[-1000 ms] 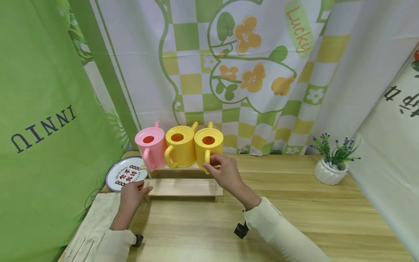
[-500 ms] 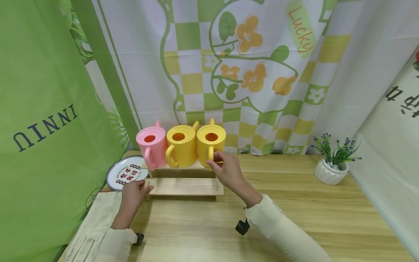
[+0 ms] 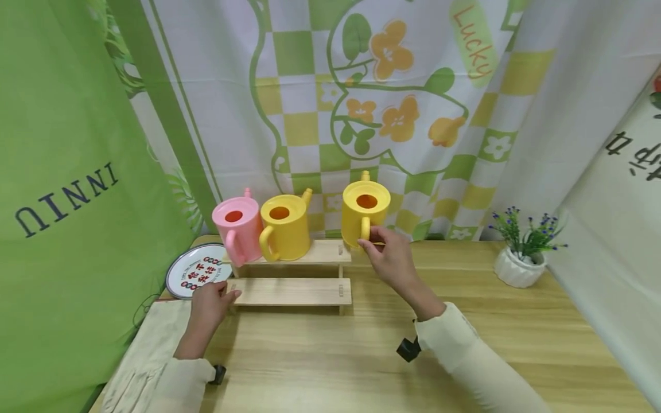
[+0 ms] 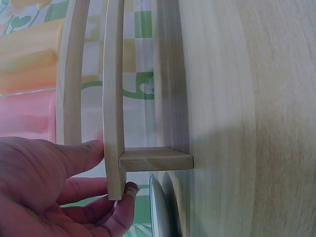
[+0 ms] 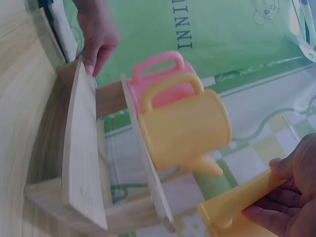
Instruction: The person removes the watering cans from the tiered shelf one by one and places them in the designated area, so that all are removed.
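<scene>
A: Wooden table (image 3: pixel 320 355), green checked curtain behind. Where was the held can?

B: Yellow watering can (image 3: pixel 364 212) was up off the two-step wooden shelf (image 3: pixel 291 291), just right of its upper step, upright, spout pointing away. Right hand (image 3: pixel 391 261) pinched its handle from the near side.

A: Left hand (image 3: pixel 209 304)?

B: Gripped the shelf's lower step at its left end. Pink can (image 3: pixel 237 228) and second yellow can (image 3: pixel 284 226) sat on the upper step, nearer the left hand
</scene>
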`<control>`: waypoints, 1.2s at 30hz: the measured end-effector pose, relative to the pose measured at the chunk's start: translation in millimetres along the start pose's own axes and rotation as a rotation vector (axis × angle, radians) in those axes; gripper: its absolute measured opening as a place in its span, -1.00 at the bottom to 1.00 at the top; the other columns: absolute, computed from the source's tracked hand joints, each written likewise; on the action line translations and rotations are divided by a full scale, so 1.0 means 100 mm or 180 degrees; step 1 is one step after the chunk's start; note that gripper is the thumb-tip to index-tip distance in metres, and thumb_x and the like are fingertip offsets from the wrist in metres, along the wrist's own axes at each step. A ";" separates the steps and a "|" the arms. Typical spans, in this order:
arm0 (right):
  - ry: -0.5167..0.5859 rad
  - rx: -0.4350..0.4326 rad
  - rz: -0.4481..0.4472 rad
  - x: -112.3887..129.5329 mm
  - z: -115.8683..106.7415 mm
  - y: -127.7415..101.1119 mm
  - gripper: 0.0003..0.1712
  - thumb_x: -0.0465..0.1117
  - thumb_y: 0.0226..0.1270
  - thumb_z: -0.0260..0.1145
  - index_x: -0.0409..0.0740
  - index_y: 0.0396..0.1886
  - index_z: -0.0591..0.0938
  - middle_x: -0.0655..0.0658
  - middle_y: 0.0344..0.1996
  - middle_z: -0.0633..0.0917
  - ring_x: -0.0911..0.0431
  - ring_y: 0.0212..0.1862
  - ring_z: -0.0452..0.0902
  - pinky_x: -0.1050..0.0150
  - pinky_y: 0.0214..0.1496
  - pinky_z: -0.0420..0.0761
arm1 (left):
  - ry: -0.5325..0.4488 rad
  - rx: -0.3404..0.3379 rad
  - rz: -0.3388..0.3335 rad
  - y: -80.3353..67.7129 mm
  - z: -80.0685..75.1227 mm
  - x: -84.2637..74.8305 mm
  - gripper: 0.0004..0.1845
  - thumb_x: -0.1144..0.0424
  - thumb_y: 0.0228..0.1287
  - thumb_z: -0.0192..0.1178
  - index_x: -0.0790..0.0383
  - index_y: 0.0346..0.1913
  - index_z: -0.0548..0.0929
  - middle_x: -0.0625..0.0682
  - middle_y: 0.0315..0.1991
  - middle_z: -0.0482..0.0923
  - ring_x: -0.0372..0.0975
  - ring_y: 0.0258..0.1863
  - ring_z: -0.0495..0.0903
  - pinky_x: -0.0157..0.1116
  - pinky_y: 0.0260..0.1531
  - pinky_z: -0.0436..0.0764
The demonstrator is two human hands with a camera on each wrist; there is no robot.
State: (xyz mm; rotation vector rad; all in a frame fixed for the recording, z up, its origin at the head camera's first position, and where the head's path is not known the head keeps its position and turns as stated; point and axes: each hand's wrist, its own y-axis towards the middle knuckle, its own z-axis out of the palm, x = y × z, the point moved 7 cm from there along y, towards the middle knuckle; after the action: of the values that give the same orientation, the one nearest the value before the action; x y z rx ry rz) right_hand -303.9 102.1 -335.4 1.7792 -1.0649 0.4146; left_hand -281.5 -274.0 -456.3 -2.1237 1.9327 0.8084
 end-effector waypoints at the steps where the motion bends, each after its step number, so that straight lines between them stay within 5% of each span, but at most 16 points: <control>1: -0.0004 -0.0022 -0.0018 -0.02 -0.02 -0.01 -0.79 -0.29 0.12 0.35 -0.33 -0.27 0.60 -0.22 -0.34 0.67 0.01 -0.25 0.64 0.30 -0.34 0.61 | 0.0003 -0.0003 0.0003 0.00 0.00 0.00 -0.55 0.16 0.07 0.33 0.21 -0.72 0.29 -0.06 -0.79 0.11 -0.17 -0.70 0.23 -0.27 -0.59 0.24; 18: -0.0132 -0.0038 0.0192 -0.37 -0.05 -0.27 -0.80 -0.31 0.09 0.38 -0.34 -0.30 0.61 -0.24 -0.35 0.69 -0.01 -0.27 0.65 0.31 -0.35 0.60 | 0.0014 -0.0011 0.0019 -0.02 -0.01 -0.02 -0.56 0.18 0.08 0.32 0.20 -0.72 0.28 -0.07 -0.79 0.11 -0.20 -0.73 0.20 -0.29 -0.64 0.22; 36: -0.0259 0.0009 0.0405 -0.77 0.22 -0.70 -0.79 -0.31 0.04 0.41 -0.34 -0.35 0.61 -0.23 -0.41 0.68 -0.03 -0.32 0.65 0.29 -0.39 0.61 | -0.0006 -0.0018 0.0000 -0.03 -0.01 -0.03 -0.58 0.18 0.08 0.31 0.22 -0.70 0.32 -0.05 -0.78 0.16 -0.18 -0.71 0.23 -0.27 -0.63 0.24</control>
State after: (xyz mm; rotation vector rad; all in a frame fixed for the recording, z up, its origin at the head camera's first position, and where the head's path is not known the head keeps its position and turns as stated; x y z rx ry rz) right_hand -294.4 128.5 -438.1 1.7490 -1.2398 0.4242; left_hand -278.4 -271.7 -455.1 -2.1253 1.9318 0.8167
